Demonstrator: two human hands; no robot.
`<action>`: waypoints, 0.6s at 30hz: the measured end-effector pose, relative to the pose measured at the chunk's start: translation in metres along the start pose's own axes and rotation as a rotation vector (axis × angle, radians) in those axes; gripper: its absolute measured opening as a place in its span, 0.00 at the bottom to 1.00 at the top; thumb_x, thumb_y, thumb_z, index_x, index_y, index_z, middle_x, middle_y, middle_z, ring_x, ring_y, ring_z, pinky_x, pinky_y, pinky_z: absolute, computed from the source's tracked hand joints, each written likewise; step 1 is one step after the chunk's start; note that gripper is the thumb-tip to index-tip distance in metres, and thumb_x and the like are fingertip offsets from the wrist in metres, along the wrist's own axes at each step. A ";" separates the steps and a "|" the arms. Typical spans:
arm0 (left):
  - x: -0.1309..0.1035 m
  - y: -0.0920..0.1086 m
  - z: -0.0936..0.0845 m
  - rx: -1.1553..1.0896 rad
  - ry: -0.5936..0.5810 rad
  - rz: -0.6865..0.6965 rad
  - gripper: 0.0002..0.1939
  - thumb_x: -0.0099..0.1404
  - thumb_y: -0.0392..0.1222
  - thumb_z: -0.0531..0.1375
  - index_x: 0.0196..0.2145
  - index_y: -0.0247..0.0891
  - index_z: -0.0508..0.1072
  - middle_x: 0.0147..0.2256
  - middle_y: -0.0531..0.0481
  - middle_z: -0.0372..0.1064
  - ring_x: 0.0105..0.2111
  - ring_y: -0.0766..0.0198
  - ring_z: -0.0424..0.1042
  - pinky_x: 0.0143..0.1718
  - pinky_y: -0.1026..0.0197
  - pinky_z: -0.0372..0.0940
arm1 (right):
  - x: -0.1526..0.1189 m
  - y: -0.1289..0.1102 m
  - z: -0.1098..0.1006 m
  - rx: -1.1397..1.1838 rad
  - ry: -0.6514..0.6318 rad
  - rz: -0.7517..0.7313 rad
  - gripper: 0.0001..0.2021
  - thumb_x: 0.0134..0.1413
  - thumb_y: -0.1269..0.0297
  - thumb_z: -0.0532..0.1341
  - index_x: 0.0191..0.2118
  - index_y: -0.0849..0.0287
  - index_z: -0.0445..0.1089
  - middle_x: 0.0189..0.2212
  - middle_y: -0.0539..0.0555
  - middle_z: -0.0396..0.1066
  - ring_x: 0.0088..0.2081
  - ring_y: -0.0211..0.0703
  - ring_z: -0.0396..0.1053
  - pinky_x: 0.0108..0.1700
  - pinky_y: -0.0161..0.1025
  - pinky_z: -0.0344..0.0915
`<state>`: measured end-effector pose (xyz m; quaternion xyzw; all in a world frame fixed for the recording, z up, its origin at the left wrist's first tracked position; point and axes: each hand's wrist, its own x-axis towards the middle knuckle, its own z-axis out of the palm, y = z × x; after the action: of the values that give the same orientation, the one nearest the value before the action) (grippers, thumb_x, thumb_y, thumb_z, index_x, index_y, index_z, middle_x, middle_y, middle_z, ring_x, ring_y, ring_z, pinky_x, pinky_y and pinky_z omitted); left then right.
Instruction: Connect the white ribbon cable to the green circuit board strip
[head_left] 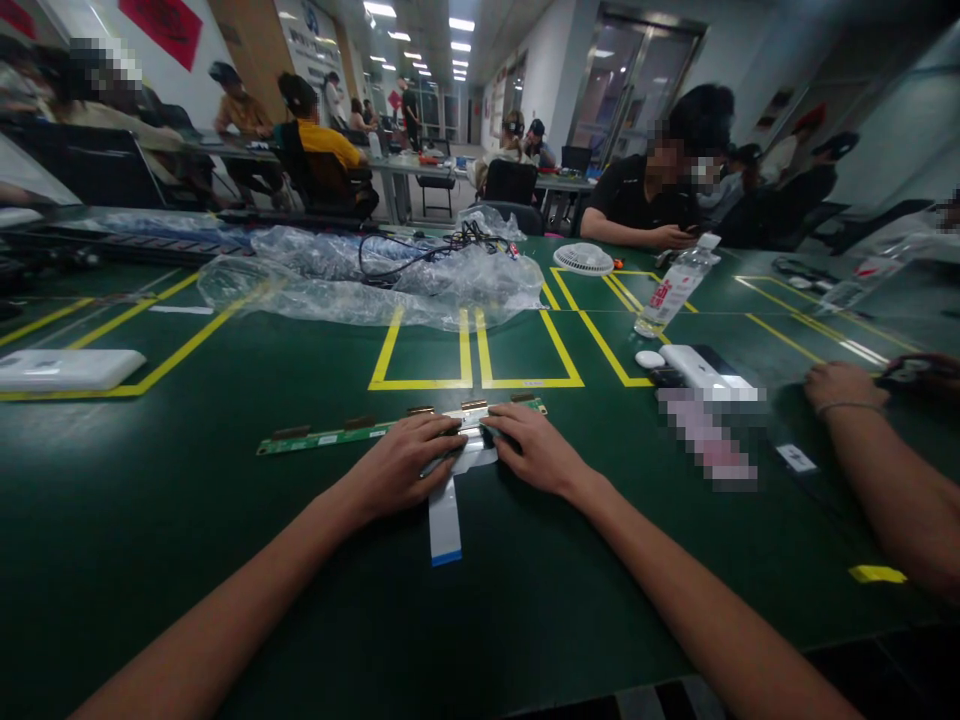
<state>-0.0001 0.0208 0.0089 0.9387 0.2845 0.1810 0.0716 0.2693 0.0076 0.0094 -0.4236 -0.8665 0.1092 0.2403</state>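
Note:
A long, narrow green circuit board (330, 438) lies on the green table in front of me, with dark brown tabs along its far edge. A white flat ribbon cable (444, 520) with a blue end hangs from the board's middle towards me. My left hand (409, 462) closes its thumb and fingers on the cable's upper, shiny part. From the other side, my right hand (534, 448) has its bent fingertips on the same silvery part, close to the board. The fingers cover much of the place where cable and board meet.
Clear plastic wrap (300, 285) with black cables (420, 258) lies beyond the board. To the right are a water bottle (679, 285), a white power bank (701, 372) and a white fan cover (583, 259). Another person's hand (847, 390) rests at far right. Yellow tape marks the table.

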 end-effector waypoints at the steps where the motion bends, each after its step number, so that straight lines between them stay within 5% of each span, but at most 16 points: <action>1: 0.000 0.000 0.000 0.006 -0.011 -0.004 0.20 0.76 0.40 0.55 0.62 0.37 0.73 0.62 0.39 0.66 0.62 0.46 0.66 0.62 0.38 0.62 | 0.000 0.000 -0.001 -0.001 -0.009 -0.013 0.19 0.65 0.70 0.59 0.59 0.59 0.73 0.60 0.65 0.72 0.63 0.55 0.67 0.65 0.59 0.63; 18: 0.002 0.001 -0.001 0.022 -0.039 -0.022 0.20 0.77 0.41 0.53 0.62 0.35 0.74 0.62 0.39 0.67 0.62 0.48 0.66 0.63 0.39 0.62 | -0.003 0.002 -0.002 -0.060 -0.070 -0.026 0.18 0.65 0.67 0.61 0.58 0.54 0.76 0.63 0.63 0.69 0.65 0.58 0.64 0.66 0.63 0.61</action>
<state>0.0022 0.0209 0.0104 0.9396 0.2953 0.1587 0.0689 0.2732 0.0059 0.0096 -0.4154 -0.8826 0.0949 0.1984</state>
